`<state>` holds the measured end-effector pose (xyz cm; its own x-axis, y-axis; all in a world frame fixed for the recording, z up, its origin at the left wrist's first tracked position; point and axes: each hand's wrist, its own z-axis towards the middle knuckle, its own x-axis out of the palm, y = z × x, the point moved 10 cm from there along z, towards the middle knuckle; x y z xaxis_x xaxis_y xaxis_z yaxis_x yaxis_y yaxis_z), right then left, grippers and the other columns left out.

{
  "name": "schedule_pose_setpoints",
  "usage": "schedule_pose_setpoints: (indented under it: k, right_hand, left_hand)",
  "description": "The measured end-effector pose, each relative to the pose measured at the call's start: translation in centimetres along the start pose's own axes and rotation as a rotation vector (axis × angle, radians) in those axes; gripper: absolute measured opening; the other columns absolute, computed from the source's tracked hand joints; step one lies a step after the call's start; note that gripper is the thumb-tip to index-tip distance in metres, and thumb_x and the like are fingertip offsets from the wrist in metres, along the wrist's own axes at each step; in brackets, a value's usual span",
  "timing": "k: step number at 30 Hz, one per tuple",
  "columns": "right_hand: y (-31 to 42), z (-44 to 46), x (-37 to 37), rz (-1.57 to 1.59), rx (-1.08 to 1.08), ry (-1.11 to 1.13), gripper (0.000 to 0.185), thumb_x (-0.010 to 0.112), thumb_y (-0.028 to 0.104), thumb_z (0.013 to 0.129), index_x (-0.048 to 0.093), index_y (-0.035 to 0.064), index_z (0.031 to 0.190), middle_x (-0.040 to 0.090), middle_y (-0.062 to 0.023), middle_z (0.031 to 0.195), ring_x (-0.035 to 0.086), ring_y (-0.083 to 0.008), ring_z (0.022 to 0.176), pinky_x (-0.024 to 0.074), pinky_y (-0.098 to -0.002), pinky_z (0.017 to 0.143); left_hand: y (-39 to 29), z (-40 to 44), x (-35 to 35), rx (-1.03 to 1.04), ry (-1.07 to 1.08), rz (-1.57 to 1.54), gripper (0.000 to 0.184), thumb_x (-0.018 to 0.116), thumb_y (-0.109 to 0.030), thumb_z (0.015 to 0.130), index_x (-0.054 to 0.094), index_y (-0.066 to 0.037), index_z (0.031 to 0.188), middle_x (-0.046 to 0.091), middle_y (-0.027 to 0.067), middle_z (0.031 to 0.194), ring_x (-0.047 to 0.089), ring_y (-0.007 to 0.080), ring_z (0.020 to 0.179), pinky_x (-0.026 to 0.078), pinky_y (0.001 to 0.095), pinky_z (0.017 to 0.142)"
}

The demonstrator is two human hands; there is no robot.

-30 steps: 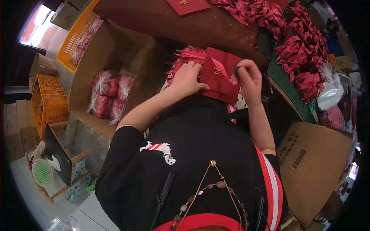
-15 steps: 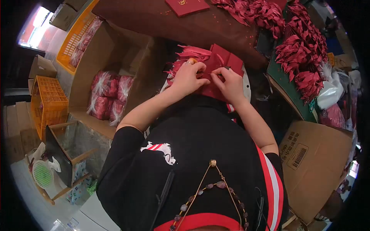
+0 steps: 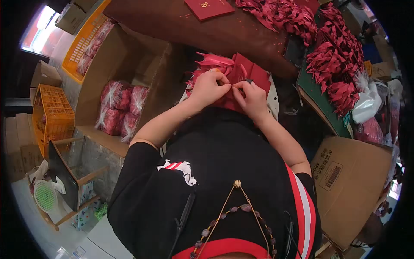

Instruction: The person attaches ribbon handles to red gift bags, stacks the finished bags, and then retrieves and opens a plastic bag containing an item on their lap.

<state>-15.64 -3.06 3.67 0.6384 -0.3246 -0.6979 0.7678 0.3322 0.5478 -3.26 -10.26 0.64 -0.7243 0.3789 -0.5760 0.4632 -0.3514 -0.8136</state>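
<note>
My left hand (image 3: 211,87) is closed in a pinch above a heap of loose red ribbons (image 3: 213,59) in my lap. My right hand (image 3: 251,98) pinches too, its fingertips meeting those of the left. A thin bit of red ribbon appears to be between them, though the fingers mostly cover it. Beneath both hands lie flat red folded pieces (image 3: 257,74), which look like small paper or cloth bags; a narrow red strip stands up from them. A dark band circles a finger of my right hand, and something orange shows on a left finger.
A brown-covered table (image 3: 172,23) ahead bears a red card (image 3: 209,7) and bunched red ribbons (image 3: 280,15). More ribbon bundles (image 3: 334,56) hang at right over a green board. Left, a carton (image 3: 116,52) holds bagged red goods (image 3: 114,108); another carton (image 3: 351,185) stands at right.
My hands have come together, the right moving slightly left and down until the fingertips meet. The view has shifted a little.
</note>
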Motion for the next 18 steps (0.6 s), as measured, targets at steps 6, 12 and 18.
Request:
schedule_pose_setpoints:
  k: [6,12,18]
  right_hand:
    - [-1.4,-0.1,-0.3,0.082,0.141,-0.075,0.01,0.073,0.013,0.085,0.067,0.0056,0.089,0.067,-0.0099,0.081,0.066,-0.0259,0.069,0.0522,-0.0355,0.06]
    - [-0.7,0.0,-0.1,0.064,0.045,-0.024,0.012,0.073,0.011,0.084,0.065,0.0053,0.091,0.067,-0.0105,0.083,0.066,-0.0276,0.071,0.0521,-0.0361,0.061]
    - [-0.5,0.1,0.1,0.043,-0.124,0.015,0.014,0.072,0.009,0.084,0.063,0.0049,0.094,0.065,-0.0129,0.084,0.066,-0.0312,0.073,0.0525,-0.0385,0.063]
  left_hand:
    - [-1.0,-0.4,-0.7,-0.014,-0.071,-0.067,0.019,0.074,-0.021,0.078,0.074,-0.004,0.087,0.07,0.0124,0.088,0.067,0.0268,0.086,0.052,0.0367,0.077]
    - [-1.2,-0.6,-0.7,-0.008,-0.097,-0.054,0.02,0.074,-0.02,0.078,0.075,-0.003,0.088,0.072,0.0131,0.088,0.069,0.0255,0.085,0.053,0.0356,0.078]
    - [-0.7,-0.3,-0.3,0.027,-0.086,-0.082,0.02,0.074,-0.018,0.079,0.074,-0.001,0.088,0.072,0.0108,0.084,0.068,0.0205,0.08,0.053,0.0335,0.074]
